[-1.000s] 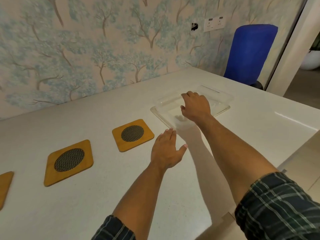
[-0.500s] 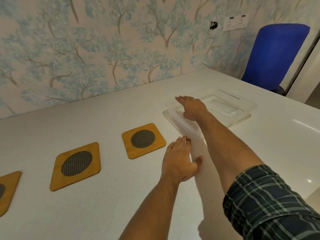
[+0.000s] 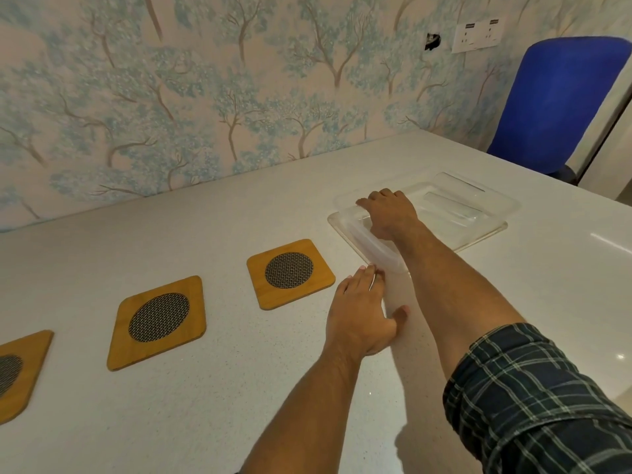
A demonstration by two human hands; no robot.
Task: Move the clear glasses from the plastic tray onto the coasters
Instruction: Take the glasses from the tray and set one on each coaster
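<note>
The leftmost coaster (image 3: pixel 13 372) at about 8 o'clock is chopped off by the frame edge, so only part of it shows. Right hand (image 3: pixel 390 215) covers the near-left bit of the plastic tray (image 3: pixel 478 213), and honestly can't tell what's under the palm or whether the fingers grip anything. The blue chair (image 3: pixel 554 104) at 2 o'clock runs off the right edge too.

A single view, from a camera worn on the person's head, looks forward and down across the white desk (image 3: pixel 171 422) toward the papered wall (image 3: pixel 171 97) behind it. It sits close above the person's forearms, which reach out from the bottom edge; a blue chair (image 3: pixel 554 104) stands at the far right.
</note>
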